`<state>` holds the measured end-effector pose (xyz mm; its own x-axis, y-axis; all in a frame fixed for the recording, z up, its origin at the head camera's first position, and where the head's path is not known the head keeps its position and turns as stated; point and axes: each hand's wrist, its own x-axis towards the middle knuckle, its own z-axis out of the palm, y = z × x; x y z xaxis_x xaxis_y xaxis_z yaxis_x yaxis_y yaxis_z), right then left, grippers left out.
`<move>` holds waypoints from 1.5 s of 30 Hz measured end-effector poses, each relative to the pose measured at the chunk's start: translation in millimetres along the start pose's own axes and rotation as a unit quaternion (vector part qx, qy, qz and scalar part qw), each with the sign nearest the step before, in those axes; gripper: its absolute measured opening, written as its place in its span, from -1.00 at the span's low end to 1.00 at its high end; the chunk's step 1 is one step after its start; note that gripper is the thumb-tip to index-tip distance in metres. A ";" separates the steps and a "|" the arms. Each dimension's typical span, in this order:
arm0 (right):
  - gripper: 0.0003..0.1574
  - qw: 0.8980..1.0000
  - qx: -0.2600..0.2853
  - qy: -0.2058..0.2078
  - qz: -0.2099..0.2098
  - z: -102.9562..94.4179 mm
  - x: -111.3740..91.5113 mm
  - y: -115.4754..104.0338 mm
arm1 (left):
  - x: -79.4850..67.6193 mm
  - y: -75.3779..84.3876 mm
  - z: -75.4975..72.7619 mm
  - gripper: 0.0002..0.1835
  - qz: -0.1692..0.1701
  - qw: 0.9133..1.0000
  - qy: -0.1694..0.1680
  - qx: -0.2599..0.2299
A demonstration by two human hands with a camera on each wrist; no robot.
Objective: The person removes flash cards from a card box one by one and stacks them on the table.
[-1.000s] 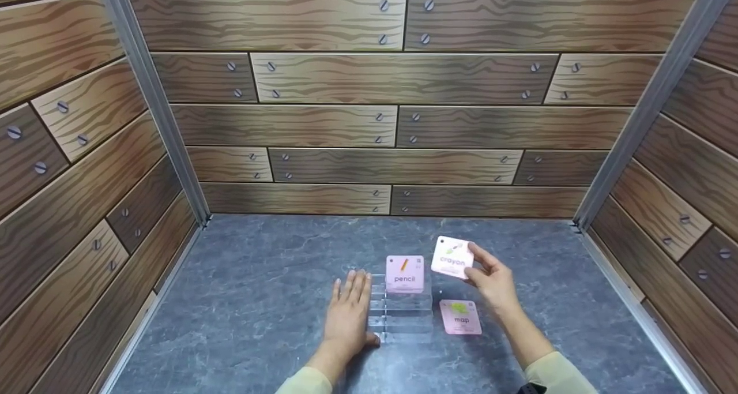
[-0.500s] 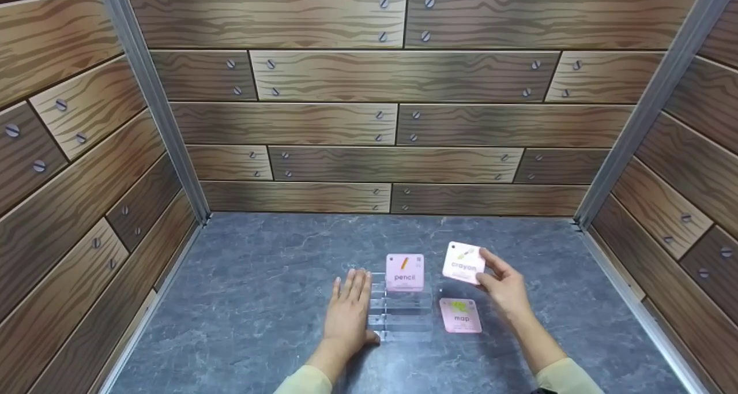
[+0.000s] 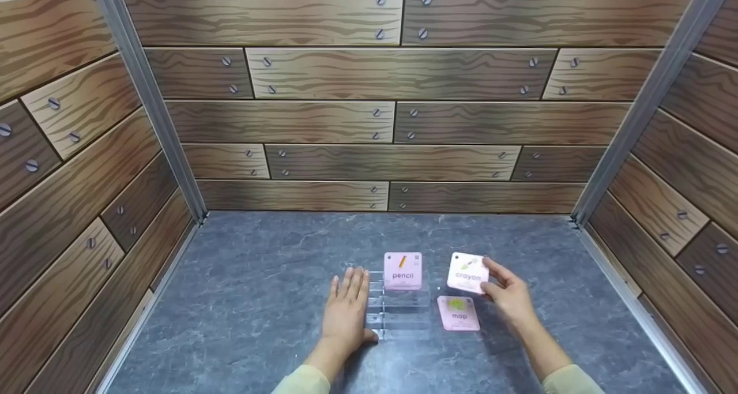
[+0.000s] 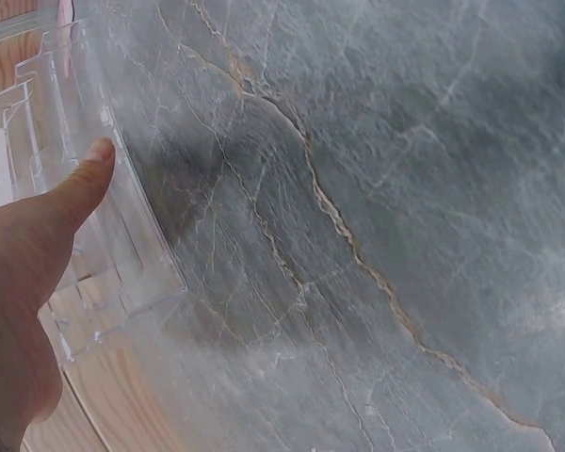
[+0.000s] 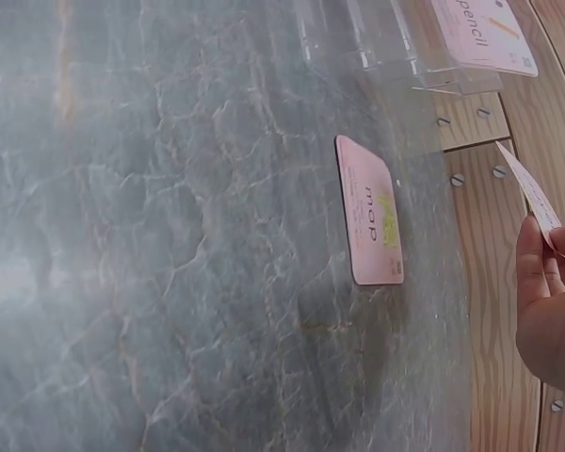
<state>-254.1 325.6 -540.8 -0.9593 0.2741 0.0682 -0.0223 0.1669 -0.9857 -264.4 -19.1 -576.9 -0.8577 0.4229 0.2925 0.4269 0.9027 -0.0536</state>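
Observation:
My right hand (image 3: 510, 299) pinches the crayon card (image 3: 467, 273) by its right edge, thumb in front, above the table and right of the stand. Below it the pink map card (image 3: 459, 313) lies on the table. The clear stepped stand (image 3: 406, 320) holds the pencil card (image 3: 403, 271) upright at its back step. Along the stand's left side rests my left hand (image 3: 345, 310) with straight fingers, its thumb at the front corner. In the left wrist view the thumb (image 4: 92, 174) touches the clear plastic.
A grey marbled tabletop (image 3: 259, 278) lies under everything. Wood-plank panels (image 3: 323, 123) stand at the back and both sides, with metal posts (image 3: 628, 105) at the corners.
My right hand has moved right and slightly down with the crayon card, away from the pencil card. The left hand, stand and map card have stayed put.

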 end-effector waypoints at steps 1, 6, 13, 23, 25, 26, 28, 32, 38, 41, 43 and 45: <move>-0.24 1.000 0.000 -0.001 0.001 -0.3 -0.2 1.3 | 0.0 -0.1 0.1 0.51 0.000 1.000 0.000 -0.001; -0.24 1.000 -0.017 -0.010 0.007 -1.6 -1.4 6.9 | -0.4 -0.6 0.8 0.51 -0.002 1.000 -0.002 -0.002; -0.23 0.999 -0.028 -0.019 0.022 -3.3 -3.6 10.5 | -0.1 -0.1 0.4 0.51 -0.002 1.000 0.006 -0.008; -0.23 0.999 -0.019 -0.020 0.023 -3.6 -4.4 18.7 | 0.5 -1.4 -0.1 0.51 0.002 1.000 0.009 -0.007; -0.23 0.999 -0.025 -0.021 0.024 -3.7 -5.3 19.9 | 0.5 -1.5 -0.2 0.51 0.003 1.000 0.010 -0.007; -0.23 0.999 -0.029 -0.022 0.025 -3.9 -6.0 20.4 | 0.4 -1.5 -0.1 0.51 0.004 1.000 0.009 -0.009; -0.23 0.999 -0.039 -0.023 0.025 -3.9 -7.1 21.1 | 0.2 -1.4 -0.1 0.51 0.004 1.000 0.009 -0.011; -0.24 0.998 -0.059 -0.024 0.025 -3.9 -8.8 23.0 | 0.0 -1.2 -0.2 0.51 0.004 1.000 0.009 -0.015; -0.24 0.997 -0.056 -0.030 0.033 -2.8 -9.8 29.4 | -0.2 -0.6 -0.8 0.51 0.001 1.000 0.010 -0.014; -0.22 0.997 -0.049 -0.033 0.039 -2.3 -10.4 33.7 | -0.6 -0.2 -0.7 0.51 -0.001 1.000 0.011 -0.014; -0.21 0.997 -0.044 -0.036 0.043 -2.0 -11.0 36.6 | -0.9 0.0 -0.2 0.51 -0.003 1.000 0.012 -0.017; -0.22 0.997 -0.047 -0.035 0.045 -1.6 -11.7 39.5 | -1.3 -0.1 0.3 0.51 -0.003 1.000 0.013 -0.018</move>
<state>-243.3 330.5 -580.2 -0.9736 0.2254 -0.0347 0.0884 0.2329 -0.9685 -263.4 -19.7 -577.6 -0.8528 0.4140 0.3184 0.4317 0.9019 -0.0164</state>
